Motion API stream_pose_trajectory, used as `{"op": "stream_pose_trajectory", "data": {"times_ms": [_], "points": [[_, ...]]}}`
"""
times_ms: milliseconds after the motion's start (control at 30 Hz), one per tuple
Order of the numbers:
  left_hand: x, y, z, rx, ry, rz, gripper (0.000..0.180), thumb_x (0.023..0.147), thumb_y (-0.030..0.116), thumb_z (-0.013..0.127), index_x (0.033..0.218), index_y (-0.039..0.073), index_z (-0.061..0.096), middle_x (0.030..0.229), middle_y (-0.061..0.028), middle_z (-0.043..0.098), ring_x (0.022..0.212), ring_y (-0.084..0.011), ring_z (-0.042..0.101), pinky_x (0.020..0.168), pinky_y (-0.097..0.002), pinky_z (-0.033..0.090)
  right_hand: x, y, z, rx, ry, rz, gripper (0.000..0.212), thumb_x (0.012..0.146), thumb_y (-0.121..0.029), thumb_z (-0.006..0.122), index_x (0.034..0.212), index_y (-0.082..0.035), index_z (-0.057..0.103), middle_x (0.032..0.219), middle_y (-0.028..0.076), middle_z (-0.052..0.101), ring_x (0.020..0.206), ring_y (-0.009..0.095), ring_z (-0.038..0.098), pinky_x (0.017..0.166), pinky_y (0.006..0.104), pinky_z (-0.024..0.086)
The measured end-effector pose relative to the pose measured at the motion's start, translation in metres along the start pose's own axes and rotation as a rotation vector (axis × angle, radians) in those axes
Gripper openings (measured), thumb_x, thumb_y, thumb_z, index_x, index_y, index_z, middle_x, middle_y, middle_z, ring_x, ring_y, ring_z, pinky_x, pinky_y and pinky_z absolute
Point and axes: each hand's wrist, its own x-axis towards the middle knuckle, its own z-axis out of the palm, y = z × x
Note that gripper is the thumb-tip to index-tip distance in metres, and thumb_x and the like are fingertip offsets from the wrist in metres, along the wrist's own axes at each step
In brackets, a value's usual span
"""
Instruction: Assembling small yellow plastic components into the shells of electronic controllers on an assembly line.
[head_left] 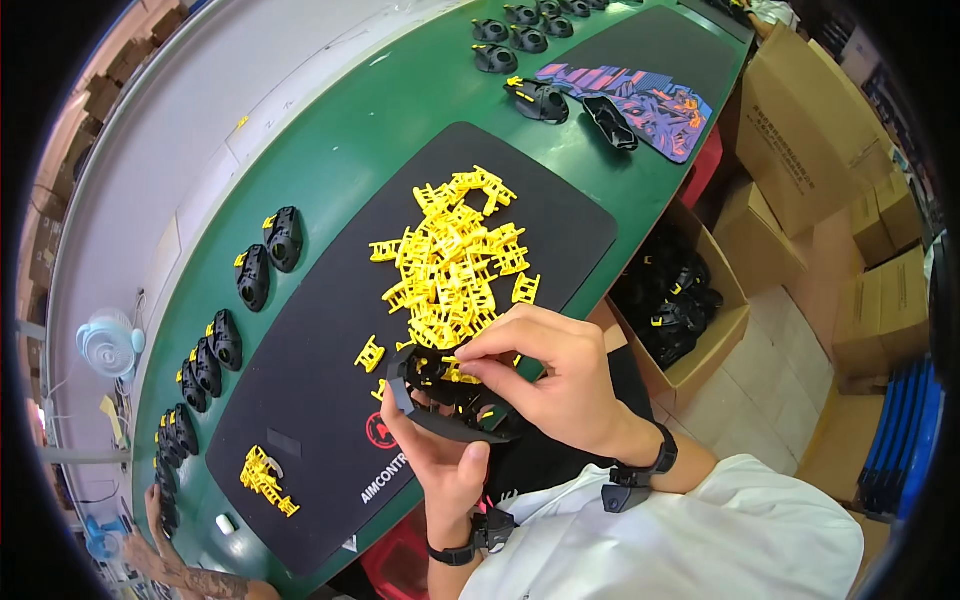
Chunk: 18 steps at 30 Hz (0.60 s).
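Observation:
My left hand is closed around a hollow black computer mouse shell, tilted with its inside facing up. Over the shell's opening, my right hand pinches a small yellow plastic frame between thumb and forefinger. The fingers partly hide that piece, and I cannot tell whether it touches the shell. Just beyond both hands lies a heap of similar yellow frames on a black desk mat. One loose yellow frame rests left of the shell.
Black mouse shells with yellow parts line the green table's left side; more stand at the far end by a printed mat. A smaller yellow pile lies near left. An open carton stands right. Another person's hand is lower left.

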Motion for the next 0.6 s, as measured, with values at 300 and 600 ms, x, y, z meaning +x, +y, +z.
{"op": "stream_pose_trajectory", "data": {"times_ms": [300,600], "points": [[-0.003,-0.010,0.000,0.066,-0.020,0.103,0.104,0.077,0.012,0.077,0.156,0.011,0.008,0.142,-0.0130,0.037,0.130,-0.0258,0.042,0.106,-0.0412,0.044,-0.012,-0.004,0.003,-0.073,0.035,0.040,0.016,0.082,0.002,0.075,0.096,-0.006,0.074,0.084,0.006,0.066,0.075,0.021,0.068,0.064,0.0307,0.055],[-0.001,-0.011,-0.006,0.008,-0.041,-0.008,0.096,0.076,0.011,0.074,0.151,0.012,0.014,0.138,-0.0111,0.040,0.127,-0.0245,0.046,0.107,-0.0408,0.043,-0.011,0.005,-0.001,-0.148,-0.007,-0.164,0.023,0.078,0.001,0.078,0.099,-0.007,0.075,0.086,0.005,0.064,0.077,0.019,0.063,0.063,0.0300,0.053]]}}
